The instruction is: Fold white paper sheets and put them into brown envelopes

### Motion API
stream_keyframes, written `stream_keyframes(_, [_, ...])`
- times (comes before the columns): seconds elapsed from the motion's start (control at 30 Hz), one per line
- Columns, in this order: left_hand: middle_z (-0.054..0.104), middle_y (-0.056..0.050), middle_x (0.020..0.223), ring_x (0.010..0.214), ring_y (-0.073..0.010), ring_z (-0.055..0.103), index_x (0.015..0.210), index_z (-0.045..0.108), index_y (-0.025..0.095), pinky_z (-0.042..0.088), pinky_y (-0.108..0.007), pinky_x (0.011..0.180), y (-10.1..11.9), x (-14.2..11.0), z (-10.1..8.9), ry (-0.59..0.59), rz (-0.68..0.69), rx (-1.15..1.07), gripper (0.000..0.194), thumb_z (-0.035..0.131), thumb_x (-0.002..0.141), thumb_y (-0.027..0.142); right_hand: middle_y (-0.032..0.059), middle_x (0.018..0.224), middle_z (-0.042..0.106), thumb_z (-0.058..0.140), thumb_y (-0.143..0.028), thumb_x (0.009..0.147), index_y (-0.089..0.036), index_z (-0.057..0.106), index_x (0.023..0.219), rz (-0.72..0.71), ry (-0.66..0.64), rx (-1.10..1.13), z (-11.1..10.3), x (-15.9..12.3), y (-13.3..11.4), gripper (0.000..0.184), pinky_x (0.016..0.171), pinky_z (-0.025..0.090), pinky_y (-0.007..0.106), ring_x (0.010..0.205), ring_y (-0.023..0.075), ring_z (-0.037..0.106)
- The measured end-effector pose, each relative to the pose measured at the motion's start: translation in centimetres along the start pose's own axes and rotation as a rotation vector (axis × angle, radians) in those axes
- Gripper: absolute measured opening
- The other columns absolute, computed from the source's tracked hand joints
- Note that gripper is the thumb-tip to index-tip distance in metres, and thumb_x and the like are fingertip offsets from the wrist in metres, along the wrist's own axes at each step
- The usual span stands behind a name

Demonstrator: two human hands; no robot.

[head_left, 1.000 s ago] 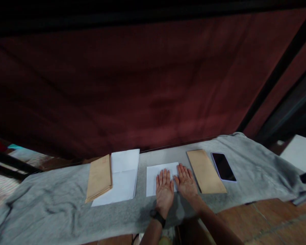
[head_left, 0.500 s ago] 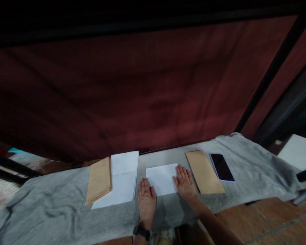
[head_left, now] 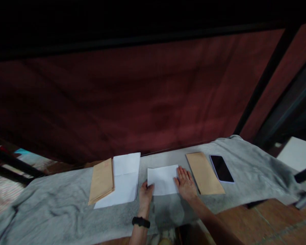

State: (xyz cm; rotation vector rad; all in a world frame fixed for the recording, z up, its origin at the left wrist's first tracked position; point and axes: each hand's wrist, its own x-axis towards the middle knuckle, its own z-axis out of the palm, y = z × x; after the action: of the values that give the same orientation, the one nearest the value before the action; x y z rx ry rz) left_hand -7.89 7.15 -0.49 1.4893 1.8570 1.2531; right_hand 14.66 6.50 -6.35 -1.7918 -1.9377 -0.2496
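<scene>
A folded white sheet of paper (head_left: pixel 163 179) lies in front of me on the grey cloth. At its left edge, my left hand (head_left: pixel 146 193) pinches the paper, thumb on top and curled fingers at or under the edge. My right hand (head_left: pixel 185 183) rests flat at the right edge with its fingers stretched out, fingertips touching the paper. Just right of that hand lies a single brown envelope (head_left: pixel 205 173). To the left are a stack of white sheets (head_left: pixel 126 178) and several brown envelopes (head_left: pixel 102 180) partly on top of them.
A phone (head_left: pixel 221 168) with a pale purple edge lies at the right on the grey cloth (head_left: pixel 58 204). Behind the surface hangs a dark red fabric panel (head_left: pixel 153 102) with dark bars. A white board-like object (head_left: pixel 299 153) stands at far right; brown floor tiles (head_left: pixel 250 221) show below.
My left hand has gone from lying flat beside the paper to gripping its left edge, which looks slightly raised. My right hand stays flat in place. The view has shifted slightly.
</scene>
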Motion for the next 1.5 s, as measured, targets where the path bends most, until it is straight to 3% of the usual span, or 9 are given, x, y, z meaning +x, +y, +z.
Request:
stream_keyframes(0.2, [0.068, -0.002, 0.072, 0.067, -0.0191, 0.066, 0.081, 0.063, 0.019, 0.056, -0.032, 0.066, 4.3, -0.1, -2.6, 0.082, 0.032, -0.126, 0.037, 0.055, 0.086, 0.055, 0.0164, 0.143, 0.059, 0.026, -0.043, 0.104, -0.013, 0.048, 0.148, 0.109, 0.064, 0.304, 0.5, 0.5, 1.3, 0.057, 0.11, 0.042, 0.049, 0.132, 0.0279, 0.054])
stream_keyframes(0.3, [0.07, -0.007, 0.097, 0.096, -0.0225, 0.066, 0.094, 0.066, 0.021, 0.053, -0.037, 0.089, 7.1, -1.0, -4.4, 0.147, 0.313, -0.02, 0.028, 0.049, 0.096, 0.043, 0.018, 0.139, 0.061, 0.022, -0.044, 0.105, -0.013, 0.044, 0.151, 0.217, 0.119, 0.454, 0.3, 0.6, 2.2, 0.059, 0.103, 0.049, 0.048, 0.127, 0.0283, 0.059])
stream_keyframes(0.4, [0.071, -0.007, 0.109, 0.105, -0.0224, 0.064, 0.103, 0.068, 0.024, 0.051, -0.039, 0.096, 8.0, -3.6, -5.0, -0.046, 0.646, 0.239, 0.027, 0.041, 0.101, 0.027, 0.0174, 0.144, 0.057, 0.025, -0.042, 0.104, -0.014, 0.035, 0.155, 0.262, 0.124, 0.534, -0.6, -0.2, 2.7, 0.059, 0.104, 0.05, 0.047, 0.131, 0.0277, 0.057])
stream_keyframes(0.53, [0.071, -0.006, 0.115, 0.106, -0.0217, 0.065, 0.112, 0.067, 0.023, 0.052, -0.041, 0.098, 5.2, -7.7, -4.0, -0.227, 0.812, 0.514, 0.033, 0.041, 0.096, 0.011, 0.0111, 0.148, 0.054, 0.031, -0.037, 0.102, -0.02, 0.039, 0.154, 0.22, 0.069, 0.614, -2.4, -2.4, 2.8, 0.055, 0.108, 0.049, 0.044, 0.135, 0.0244, 0.053])
stream_keyframes(0.73, [0.071, -0.004, 0.122, 0.115, -0.0208, 0.064, 0.109, 0.068, 0.023, 0.05, -0.04, 0.105, 0.8, -11.2, -2.6, -0.384, 0.8, 0.564, 0.039, 0.048, 0.085, 0.0, 0.0063, 0.148, 0.056, 0.033, -0.035, 0.103, -0.026, 0.05, 0.148, -0.006, -0.168, 0.584, -5.0, -3.3, 2.2, 0.049, 0.113, 0.045, 0.046, 0.136, 0.0231, 0.052])
stream_keyframes(0.87, [0.056, -0.004, 0.148, 0.138, -0.0216, 0.049, 0.137, 0.057, 0.024, 0.043, -0.044, 0.115, 0.5, -10.7, -2.8, -0.479, 0.793, 0.569, 0.065, 0.052, 0.077, -0.002, 0.0031, 0.154, 0.048, 0.039, -0.035, 0.104, -0.028, 0.048, 0.148, -0.353, -0.385, 0.468, -5.8, -1.3, 0.2, 0.046, 0.12, 0.035, 0.043, 0.143, 0.0194, 0.043])
stream_keyframes(1.03, [0.044, -0.003, 0.157, 0.146, -0.0244, 0.039, 0.147, 0.047, 0.027, 0.039, -0.053, 0.119, 0.5, -9.2, -3.1, -0.631, 0.715, 0.623, 0.081, 0.057, 0.072, 0.0, 0.0036, 0.159, 0.039, 0.035, -0.035, 0.107, -0.027, 0.045, 0.15, -0.476, -0.463, 0.357, -4.2, 0.5, -2.2, 0.045, 0.124, 0.026, 0.048, 0.147, 0.0198, 0.035])
stream_keyframes(1.33, [0.053, 0.0, 0.151, 0.14, -0.0184, 0.049, 0.143, 0.051, 0.031, 0.043, -0.047, 0.117, -0.6, -8.9, -3.8, -0.644, 0.742, 0.535, 0.068, 0.053, 0.083, 0.0, 0.0072, 0.156, 0.043, 0.046, -0.031, 0.101, -0.023, 0.052, 0.146, -0.268, -0.321, 0.376, -1.4, 3.5, 1.1, 0.046, 0.122, 0.03, 0.051, 0.145, 0.0245, 0.041])
stream_keyframes(1.5, [0.067, 0.0, 0.135, 0.126, -0.0179, 0.061, 0.13, 0.063, 0.03, 0.053, -0.043, 0.108, -0.4, -8.7, -4.3, -0.542, 0.638, 0.398, 0.048, 0.053, 0.09, 0.006, 0.0053, 0.145, 0.059, 0.037, -0.004, 0.088, -0.025, 0.061, 0.137, -0.195, -0.305, 0.541, -2.0, 0.6, 4.1, 0.059, 0.118, 0.038, 0.049, 0.138, 0.019, 0.05])
